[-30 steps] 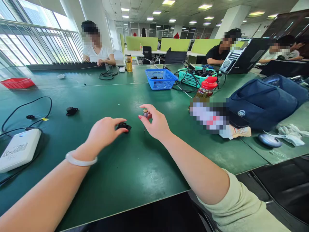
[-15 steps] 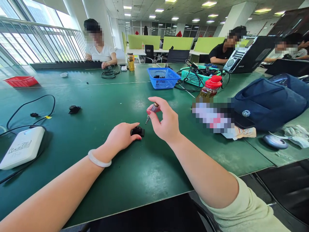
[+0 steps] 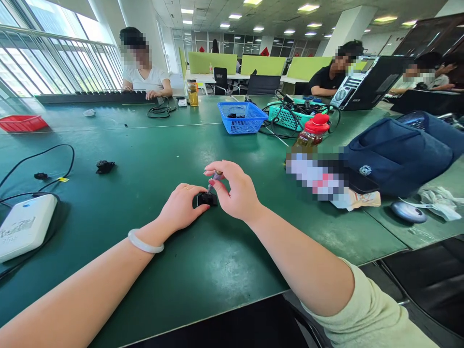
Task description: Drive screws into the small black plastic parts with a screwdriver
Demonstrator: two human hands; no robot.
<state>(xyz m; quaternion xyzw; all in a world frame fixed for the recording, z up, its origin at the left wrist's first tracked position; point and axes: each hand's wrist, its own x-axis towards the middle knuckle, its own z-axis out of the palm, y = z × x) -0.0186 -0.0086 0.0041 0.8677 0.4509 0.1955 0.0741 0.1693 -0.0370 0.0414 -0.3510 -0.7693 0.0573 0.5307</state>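
Pins a small black part (image 3: pixel 207 198) to the green table (image 3: pixel 203 261) with the left hand (image 3: pixel 179 208), thumb and forefinger closed on its left side, the other fingers curled under the palm. Wears a pale bracelet (image 3: pixel 145 244) on that wrist.

Pinches a small screwdriver (image 3: pixel 214 178) between the thumb and first fingers of the right hand (image 3: pixel 235 193), handle up, shaft tilted slightly, tip down on the top of the black part. Curves the remaining fingers loosely behind the handle. Brings both hands close together near the middle of the table, with the part just between them.

Shows, off to the left and well apart, a second black piece (image 3: pixel 105 166), a white box (image 3: pixel 23 226) at the table edge and a black cable (image 3: pixel 54 154) looping past it. Shows farther back a blue basket (image 3: pixel 241 117), a teal basket (image 3: pixel 290 118) full of cables beside it, and a bottle with a red cap (image 3: pixel 311 133). Shows a navy bag (image 3: pixel 395 154) on the right with a grey mouse (image 3: pixel 409 211) in front of it, and a red tray (image 3: pixel 21 123) at the far left.

Includes other people seated at the far side: one in a white shirt (image 3: pixel 145 77), one in black (image 3: pixel 326 79).
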